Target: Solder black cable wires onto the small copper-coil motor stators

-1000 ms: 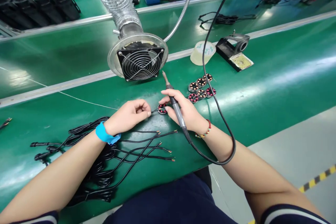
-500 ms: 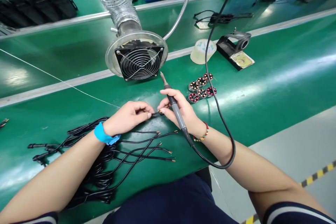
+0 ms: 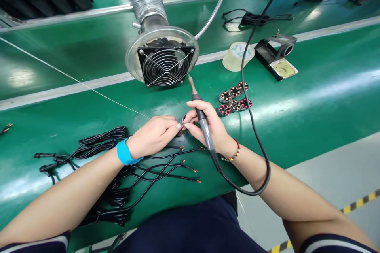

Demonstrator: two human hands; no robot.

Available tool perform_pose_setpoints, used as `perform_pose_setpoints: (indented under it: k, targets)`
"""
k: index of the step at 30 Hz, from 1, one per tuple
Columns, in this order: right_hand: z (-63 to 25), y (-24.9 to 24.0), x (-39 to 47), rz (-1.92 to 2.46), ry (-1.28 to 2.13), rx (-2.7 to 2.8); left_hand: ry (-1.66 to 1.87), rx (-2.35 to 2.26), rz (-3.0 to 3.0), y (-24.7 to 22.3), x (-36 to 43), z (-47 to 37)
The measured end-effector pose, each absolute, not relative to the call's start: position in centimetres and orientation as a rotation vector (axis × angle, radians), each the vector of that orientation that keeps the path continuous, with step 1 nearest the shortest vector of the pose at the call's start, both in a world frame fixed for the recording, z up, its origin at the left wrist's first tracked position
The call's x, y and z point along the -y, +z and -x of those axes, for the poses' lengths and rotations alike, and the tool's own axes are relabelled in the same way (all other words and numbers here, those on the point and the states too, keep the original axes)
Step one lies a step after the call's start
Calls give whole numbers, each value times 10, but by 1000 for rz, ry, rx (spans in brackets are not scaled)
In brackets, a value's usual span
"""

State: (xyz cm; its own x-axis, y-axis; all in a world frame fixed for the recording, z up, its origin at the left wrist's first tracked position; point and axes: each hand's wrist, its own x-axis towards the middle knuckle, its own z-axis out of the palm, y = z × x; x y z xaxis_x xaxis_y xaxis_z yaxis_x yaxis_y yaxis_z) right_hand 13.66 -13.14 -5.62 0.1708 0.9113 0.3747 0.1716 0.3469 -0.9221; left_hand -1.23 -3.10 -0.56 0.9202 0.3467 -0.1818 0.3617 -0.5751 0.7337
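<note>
My right hand (image 3: 216, 127) is closed around the grey and black handle of a soldering iron (image 3: 205, 129), whose metal tip points up and away from me. The thumb and fingertips of the same hand also pinch at a small wire end (image 3: 184, 131) between the two hands. Closed beside it, my left hand (image 3: 156, 137) grips a dark cable end, most of it covered by the fingers. A thin pale wire (image 3: 113, 99), like solder, runs from the upper left down to my left hand. Black cables (image 3: 118, 195) with stripped coloured ends lie below my left forearm.
A fume extractor fan (image 3: 166, 66) hangs just beyond my hands. Several small round parts (image 3: 234, 105) with coloured dots stand to the right. Farther off are a tape roll (image 3: 236, 61) and a soldering iron stand (image 3: 274, 57). The iron's cord loops over my right forearm.
My hands have come closer together, and the left fingers now cover more of the cable end. The whole view has shifted slightly. The right hand still holds the soldering iron.
</note>
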Motion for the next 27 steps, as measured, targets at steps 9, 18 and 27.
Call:
perform_pose_setpoints:
  k: [9,18,27]
  targets:
    - [-136,-54,133,1074,656,1375,-177,-583,-1776,-4,28,13]
    - [-131,-54,134,1164,739,1312,-16,-736,-1592,-2,29,9]
    - [-144,-42,148,1417,706,1277,79,-927,-1772,-25,15,3]
